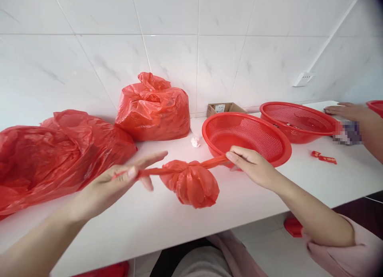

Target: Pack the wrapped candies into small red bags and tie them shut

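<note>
A small red plastic bag [190, 183], bunched into a ball, hangs just above the white counter [155, 221] between my hands. My left hand [119, 185] pinches one twisted handle of the bag between thumb and fingers, with the forefinger stretched out. My right hand [253, 165] pinches the other handle, pulled taut to the right, in front of the nearer red mesh basket [281, 149]. The two handles cross at a knot on top of the bag.
Two large stuffed red bags lie on the counter: one at the left [56, 157], one at the tiled wall [153, 109]. Behind are a small cardboard box [223, 107], a second red basket [299, 121], small red wrappers [324, 157] and another person's hand [347, 111].
</note>
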Available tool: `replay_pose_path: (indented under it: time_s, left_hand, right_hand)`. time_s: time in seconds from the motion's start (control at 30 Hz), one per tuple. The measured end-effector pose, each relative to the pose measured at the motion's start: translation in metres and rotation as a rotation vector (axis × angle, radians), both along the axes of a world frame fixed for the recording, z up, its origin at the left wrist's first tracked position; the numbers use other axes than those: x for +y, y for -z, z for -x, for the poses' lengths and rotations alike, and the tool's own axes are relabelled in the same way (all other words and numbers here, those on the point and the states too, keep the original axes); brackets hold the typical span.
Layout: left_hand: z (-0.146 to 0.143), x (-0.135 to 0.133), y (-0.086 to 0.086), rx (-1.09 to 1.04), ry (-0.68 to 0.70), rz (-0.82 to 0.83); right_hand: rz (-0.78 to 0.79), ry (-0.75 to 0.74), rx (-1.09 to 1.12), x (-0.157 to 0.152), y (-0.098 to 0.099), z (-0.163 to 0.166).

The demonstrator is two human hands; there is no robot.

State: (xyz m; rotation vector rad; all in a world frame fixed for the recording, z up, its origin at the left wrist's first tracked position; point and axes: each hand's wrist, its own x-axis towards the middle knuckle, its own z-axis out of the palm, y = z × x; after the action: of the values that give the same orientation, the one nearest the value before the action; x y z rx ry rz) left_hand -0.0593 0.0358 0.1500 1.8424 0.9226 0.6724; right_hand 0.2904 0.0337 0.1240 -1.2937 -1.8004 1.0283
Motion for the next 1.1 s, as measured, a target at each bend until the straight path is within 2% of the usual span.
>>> replay_pose_path:
  time_s: [0.07, 0.13, 0.2, 0.27, 0.37, 0.57, 0.77, 0.87, 1.0, 1.03, 1.1]
  left_hand:
    - [-0.023, 0.007, 0.000, -0.379, -0.058, 0.126]
    - [-0.045, 0.013, 0.003, -0.534, -0.107, 0.267]
    - [-0.061, 0.014, 0.007, -0.453, -0.072, 0.383]
    - [-0.070, 0.010, 0.010, -0.294, 0.018, 0.442]
    - [-0.072, 0.005, 0.012, -0.196, 0.057, 0.443]
    - [-0.059, 0.008, 0.022, -0.268, -0.131, 0.273]
    - [-0.059, 0.014, 0.024, -0.228, -0.283, 0.123]
    - [-0.055, 0.017, 0.020, -0.150, -0.260, 0.018]
    - [-0.045, 0.020, 0.022, -0.082, -0.103, -0.249]
    - [-0.044, 0.020, 0.023, -0.056, -0.074, -0.308]
    - [-0.043, 0.019, 0.024, -0.041, -0.049, -0.329]
  right_hand:
    - [-0.095, -0.044, 0.008, 0.005, -0.017, 0.016]
    - [-0.210, -0.111, 0.035, 0.007, -0.035, 0.034]
    - [-0.316, -0.164, 0.041, 0.007, -0.050, 0.053]
    - [-0.362, -0.198, 0.000, 0.007, -0.057, 0.070]
    - [-0.318, -0.209, -0.037, 0.011, -0.051, 0.089]
    - [-0.089, -0.250, 0.020, 0.020, -0.020, 0.090]
    - [-0.135, -0.106, 0.258, 0.011, -0.020, 0.070]
    - [-0.020, -0.123, 0.309, -0.006, -0.007, 0.071]
    - [0.139, -0.232, 0.237, -0.020, 0.018, 0.074]
    - [0.114, -0.232, 0.166, -0.019, 0.020, 0.074]
    - [-0.073, -0.154, 0.021, -0.013, 0.018, 0.073]
